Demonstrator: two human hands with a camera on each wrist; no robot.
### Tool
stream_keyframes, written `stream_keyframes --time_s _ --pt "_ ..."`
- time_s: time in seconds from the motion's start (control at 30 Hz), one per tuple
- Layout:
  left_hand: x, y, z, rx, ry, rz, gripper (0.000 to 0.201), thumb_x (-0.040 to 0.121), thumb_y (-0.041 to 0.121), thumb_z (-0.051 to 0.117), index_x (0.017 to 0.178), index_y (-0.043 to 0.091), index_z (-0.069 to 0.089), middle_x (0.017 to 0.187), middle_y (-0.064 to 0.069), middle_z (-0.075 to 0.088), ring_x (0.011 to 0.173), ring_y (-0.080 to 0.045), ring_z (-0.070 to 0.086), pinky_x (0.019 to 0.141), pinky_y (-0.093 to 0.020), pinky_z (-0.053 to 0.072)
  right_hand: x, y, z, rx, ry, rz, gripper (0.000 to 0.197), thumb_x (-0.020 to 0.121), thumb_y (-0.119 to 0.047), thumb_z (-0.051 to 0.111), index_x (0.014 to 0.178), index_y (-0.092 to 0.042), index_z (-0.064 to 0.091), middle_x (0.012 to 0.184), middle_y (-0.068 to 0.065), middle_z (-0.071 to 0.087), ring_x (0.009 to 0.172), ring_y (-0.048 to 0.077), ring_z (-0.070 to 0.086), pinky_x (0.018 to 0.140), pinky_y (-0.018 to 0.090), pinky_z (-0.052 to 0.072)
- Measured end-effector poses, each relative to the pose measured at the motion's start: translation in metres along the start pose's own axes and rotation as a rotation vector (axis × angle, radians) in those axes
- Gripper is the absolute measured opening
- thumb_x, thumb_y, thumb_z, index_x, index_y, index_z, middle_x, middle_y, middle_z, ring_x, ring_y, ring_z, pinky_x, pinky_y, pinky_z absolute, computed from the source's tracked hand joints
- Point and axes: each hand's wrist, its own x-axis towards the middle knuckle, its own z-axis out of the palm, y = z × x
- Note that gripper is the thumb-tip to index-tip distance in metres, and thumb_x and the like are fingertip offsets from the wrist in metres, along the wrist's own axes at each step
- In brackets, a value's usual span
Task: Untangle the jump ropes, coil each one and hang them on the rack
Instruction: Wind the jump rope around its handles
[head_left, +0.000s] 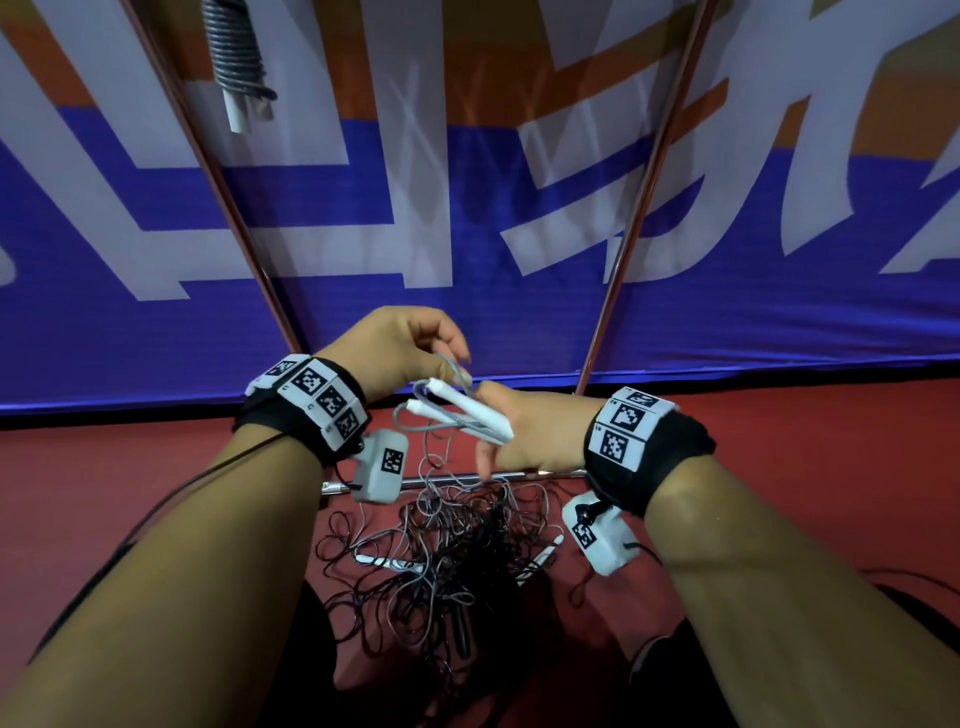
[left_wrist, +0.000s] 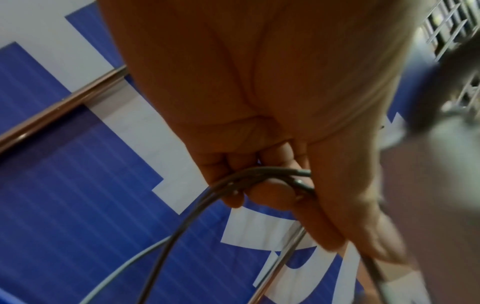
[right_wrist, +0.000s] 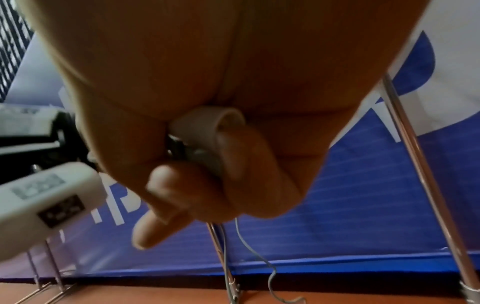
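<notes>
Handles (head_left: 470, 410): white. Held cord (head_left: 415, 423): grey. Floor tangle (head_left: 452, 551): black and grey cords. Banner (head_left: 363, 218): blue, orange, white lettering. Floor (head_left: 805, 441): red. Wristbands (head_left: 317, 400): black-and-white square markers.

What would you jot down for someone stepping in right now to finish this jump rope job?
Right hand: holds the two white handles of a grey rope together.
Left hand: fingers curled round loops of that grey rope, which trails down to the floor.
Tangled pile: grey and dark ropes knotted together on the red floor, with more white handles in it.
Rack: one coiled rope already hangs at upper left.
Done: one rope hung, it seems.
Left: free and finish coiling the grey rope, hang it, then do the rest of the pile.
</notes>
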Motion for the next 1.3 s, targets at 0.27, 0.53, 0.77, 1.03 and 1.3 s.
stream_keyframes --time_s 0.27,0.53,0.77,1.03,1.3 --pt "0.002 0.01 0.023 0.223 -0.207 0.025 0.026 0.087 0.004 0.083 0.102 0.024 0.077 0.096 0.0 0.079 0.089 -0.016 0.076 0.086 -0.039 0.062 0.003 0.007 0.013 -0.259 0.056 0.35 0.021 0.091 -0.021 0.072 0.079 -0.007 0.063 0.053 0.003 0.066 0.038 0.019 0.055 0.047 0.025 0.046" --pt "0.002 0.014 0.034 0.302 -0.132 0.011 0.023 0.082 0.022 0.088 0.097 0.028 0.072 0.088 0.006 0.075 0.067 -0.005 0.064 0.065 -0.032 0.058 0.009 0.012 0.003 0.124 0.185 0.487 0.033 0.082 -0.022 0.071 0.105 -0.003 0.058 0.079 0.016 0.079 0.068 0.03 0.079 0.074 0.048 0.067" --pt "0.002 0.015 0.052 0.09 -0.159 -0.161 0.038 0.099 0.043 0.069 0.094 0.007 0.063 0.074 -0.012 0.074 0.074 -0.026 0.079 0.052 -0.024 0.045 0.017 0.006 0.001 0.415 0.535 0.427 0.017 0.099 -0.012 0.053 0.116 -0.013 0.055 0.107 0.02 0.068 0.063 0.034 0.079 0.057 0.043 0.064" --pt "0.007 0.009 0.068 -0.373 0.091 -0.333 0.058 0.094 0.065 0.066 0.109 0.01 0.072 0.068 -0.002 0.062 0.043 -0.017 0.043 0.047 -0.025 0.046 0.007 -0.003 0.004 0.306 0.608 0.286 0.022 0.098 -0.015 0.05 0.114 -0.024 0.062 0.073 0.014 0.076 0.058 0.029 0.076 0.057 0.044 0.066" --pt "0.014 0.003 0.068 -0.746 0.118 -0.256 0.026 0.094 0.045 0.076 0.088 0.023 0.064 0.062 0.001 0.045 0.041 -0.011 0.029 0.051 -0.026 0.038 0.012 -0.003 0.004 0.351 0.62 0.238 0.031 0.09 -0.017 0.066 0.118 -0.02 0.054 0.085 0.007 0.077 0.056 0.017 0.063 0.05 0.03 0.052"
